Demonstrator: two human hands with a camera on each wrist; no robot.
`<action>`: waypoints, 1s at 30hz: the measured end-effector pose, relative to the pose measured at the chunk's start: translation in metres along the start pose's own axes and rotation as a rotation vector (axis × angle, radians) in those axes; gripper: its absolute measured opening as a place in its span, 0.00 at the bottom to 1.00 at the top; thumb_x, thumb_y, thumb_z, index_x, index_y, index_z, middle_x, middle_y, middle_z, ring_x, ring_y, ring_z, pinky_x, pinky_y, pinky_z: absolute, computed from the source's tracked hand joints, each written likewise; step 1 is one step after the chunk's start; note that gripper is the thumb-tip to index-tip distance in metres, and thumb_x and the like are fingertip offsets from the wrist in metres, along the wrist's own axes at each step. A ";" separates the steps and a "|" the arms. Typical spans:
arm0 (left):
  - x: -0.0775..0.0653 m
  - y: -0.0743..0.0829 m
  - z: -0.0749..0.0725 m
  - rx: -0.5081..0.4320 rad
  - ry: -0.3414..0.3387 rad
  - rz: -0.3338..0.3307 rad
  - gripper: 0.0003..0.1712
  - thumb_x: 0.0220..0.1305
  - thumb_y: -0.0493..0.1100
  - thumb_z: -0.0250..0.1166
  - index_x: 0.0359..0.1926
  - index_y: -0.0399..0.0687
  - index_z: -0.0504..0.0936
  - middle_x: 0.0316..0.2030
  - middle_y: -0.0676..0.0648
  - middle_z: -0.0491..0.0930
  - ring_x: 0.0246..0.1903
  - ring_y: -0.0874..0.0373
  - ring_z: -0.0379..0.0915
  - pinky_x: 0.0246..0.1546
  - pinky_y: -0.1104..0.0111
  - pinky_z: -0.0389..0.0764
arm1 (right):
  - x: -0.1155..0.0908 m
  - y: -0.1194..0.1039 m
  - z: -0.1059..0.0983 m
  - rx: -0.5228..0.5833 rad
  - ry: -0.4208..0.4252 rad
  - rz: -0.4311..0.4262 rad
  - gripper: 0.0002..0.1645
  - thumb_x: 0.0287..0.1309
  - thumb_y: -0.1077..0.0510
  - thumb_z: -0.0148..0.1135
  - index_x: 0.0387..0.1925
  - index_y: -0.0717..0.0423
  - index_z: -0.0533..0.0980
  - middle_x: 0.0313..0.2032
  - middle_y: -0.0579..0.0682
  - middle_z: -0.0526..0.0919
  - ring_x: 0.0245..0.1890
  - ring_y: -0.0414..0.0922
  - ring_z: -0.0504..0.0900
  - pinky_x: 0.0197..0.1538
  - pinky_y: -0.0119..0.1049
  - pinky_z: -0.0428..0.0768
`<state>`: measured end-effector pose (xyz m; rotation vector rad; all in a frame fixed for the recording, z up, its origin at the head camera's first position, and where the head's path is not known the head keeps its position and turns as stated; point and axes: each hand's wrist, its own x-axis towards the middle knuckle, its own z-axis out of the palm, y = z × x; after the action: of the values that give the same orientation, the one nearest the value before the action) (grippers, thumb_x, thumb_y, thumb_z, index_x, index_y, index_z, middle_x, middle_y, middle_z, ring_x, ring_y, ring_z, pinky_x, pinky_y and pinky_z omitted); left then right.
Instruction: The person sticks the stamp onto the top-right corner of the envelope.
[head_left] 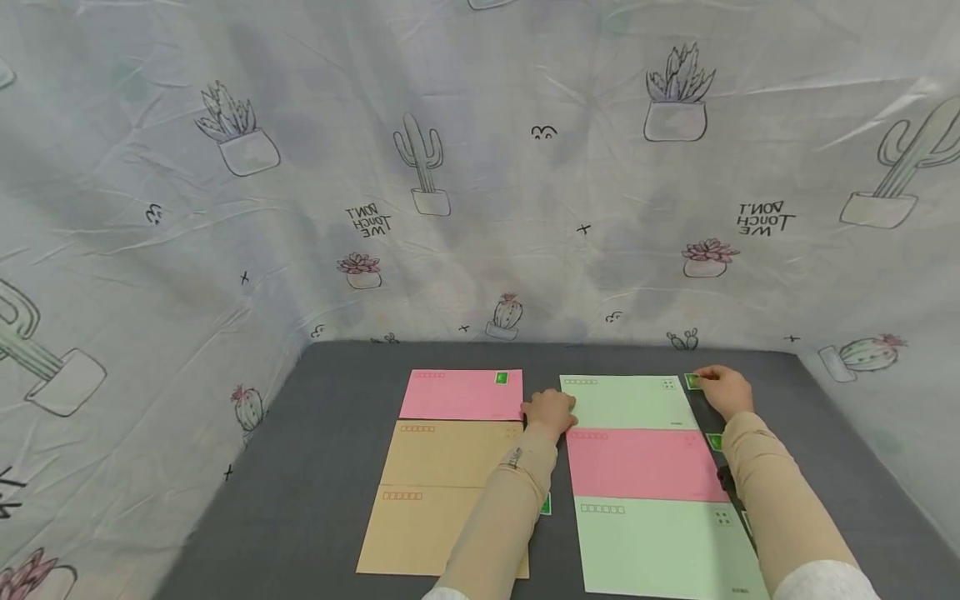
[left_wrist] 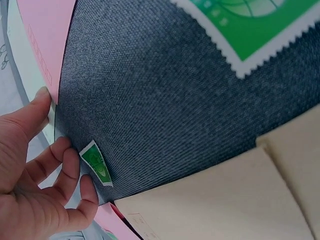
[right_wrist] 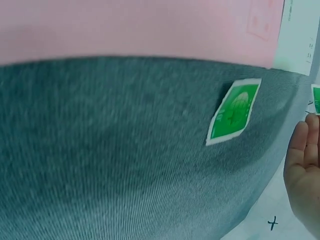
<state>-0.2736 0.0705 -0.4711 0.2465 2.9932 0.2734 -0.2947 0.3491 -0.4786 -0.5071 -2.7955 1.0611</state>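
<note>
Six envelopes lie in two columns on a grey table (head_left: 315,467). My right hand (head_left: 724,390) pinches a green stamp (head_left: 693,381) just off the top right corner of the far light green envelope (head_left: 630,402); the right wrist view catches that stamp (right_wrist: 316,99) by my fingers (right_wrist: 304,150). My left hand (head_left: 551,412) rests in the gap between the columns, its thumb (left_wrist: 31,111) on the envelope's left edge. A small green stamp (left_wrist: 96,164) lies on the grey cloth at its relaxed fingertips.
The left column holds a stamped pink envelope (head_left: 461,394) and two tan ones (head_left: 442,454). A pink envelope (head_left: 645,465) and a second green one (head_left: 660,546) fill the right column. Loose stamps lie at the right (head_left: 714,442) (right_wrist: 234,111) and under my left forearm (left_wrist: 240,25). Cactus-print cloth walls surround the table.
</note>
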 end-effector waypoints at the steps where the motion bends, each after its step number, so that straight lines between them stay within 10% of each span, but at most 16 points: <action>1: 0.000 0.000 -0.001 -0.001 -0.006 -0.003 0.20 0.57 0.54 0.64 0.53 0.68 0.79 0.51 0.51 0.79 0.49 0.49 0.74 0.39 0.55 0.74 | 0.000 -0.002 0.000 0.009 0.002 0.008 0.20 0.64 0.57 0.49 0.51 0.67 0.73 0.51 0.69 0.74 0.45 0.60 0.72 0.40 0.47 0.72; 18: 0.002 -0.002 -0.003 -0.022 -0.028 0.007 0.22 0.57 0.56 0.63 0.55 0.73 0.77 0.53 0.54 0.79 0.50 0.49 0.76 0.48 0.54 0.71 | 0.008 -0.017 0.016 0.159 -0.190 0.016 0.43 0.60 0.59 0.53 0.69 0.70 0.44 0.53 0.73 0.71 0.50 0.65 0.72 0.50 0.54 0.71; 30: 0.005 -0.009 0.001 -0.038 -0.004 0.038 0.23 0.56 0.58 0.64 0.55 0.74 0.77 0.53 0.57 0.80 0.47 0.52 0.78 0.47 0.57 0.71 | 0.007 -0.027 0.023 0.079 -0.208 0.062 0.43 0.59 0.59 0.53 0.68 0.71 0.44 0.53 0.74 0.70 0.52 0.66 0.71 0.52 0.56 0.70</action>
<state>-0.2800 0.0630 -0.4744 0.3000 2.9791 0.3328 -0.3141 0.3180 -0.4783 -0.5053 -2.9163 1.3021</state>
